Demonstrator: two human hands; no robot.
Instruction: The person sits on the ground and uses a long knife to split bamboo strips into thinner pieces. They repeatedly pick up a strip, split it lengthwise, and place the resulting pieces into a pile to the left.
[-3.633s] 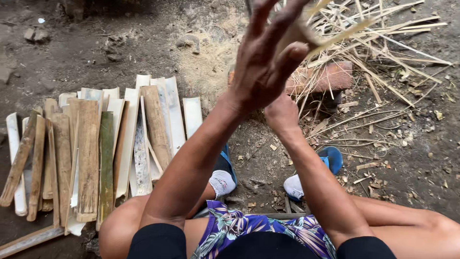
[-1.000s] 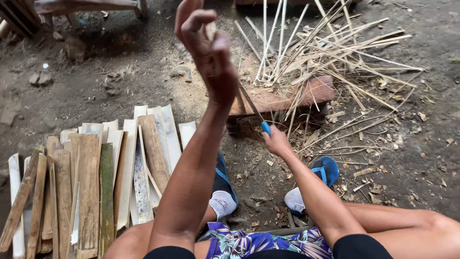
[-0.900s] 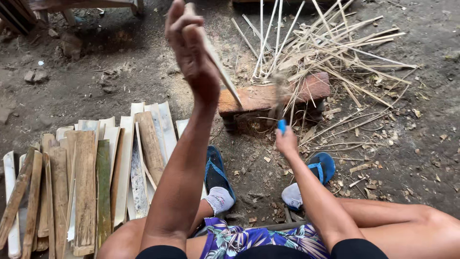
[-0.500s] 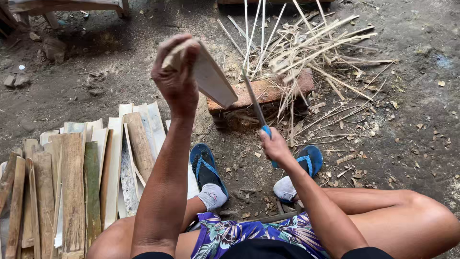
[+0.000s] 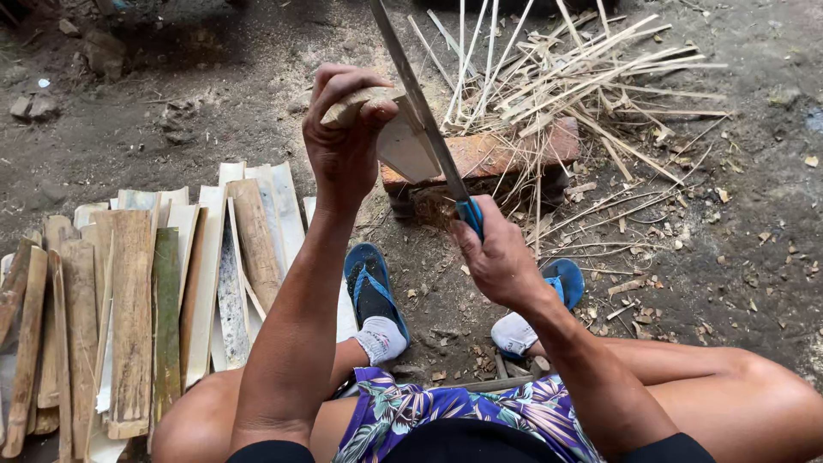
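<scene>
left hand (image 5: pixel 343 141) pinches bamboo slat (image 5: pixel 403 141) upright | right hand (image 5: pixel 493 257) fisted on blue-handled knife (image 5: pixel 429 129) | blade against slat | brick block (image 5: pixel 489 159) beyond

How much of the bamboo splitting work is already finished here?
Done: a heap of thin bamboo strips lies beyond the brick. In hand: the left hand holds one bamboo slat upright, the right hand sets a blue-handled knife against it. Left: many bamboo slats lie unsplit on the ground.
</scene>
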